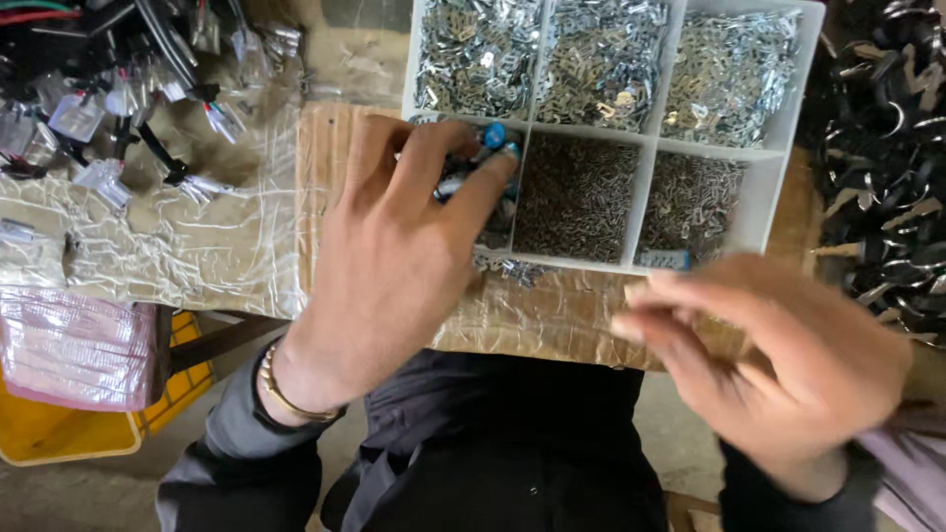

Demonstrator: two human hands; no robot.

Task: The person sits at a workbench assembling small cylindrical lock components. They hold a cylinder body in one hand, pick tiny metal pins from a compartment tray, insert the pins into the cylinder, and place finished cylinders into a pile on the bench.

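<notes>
While reaching into the divided tray (778, 187), left hand (394, 266) fingers (483, 182) pinched on small blue-capped parts (493, 135); right hand (778, 365) blurred, fingers loosely spread, empty.

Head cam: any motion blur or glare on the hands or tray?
Head view: right hand smeared by motion blur; left hand sharper, reaching into the white compartment tray; plastic wrap on the table shows mild glare; lighting soft, daylight-like.

left hand (394, 246) fingers (493, 172) in parts tray (778, 148)
</notes>
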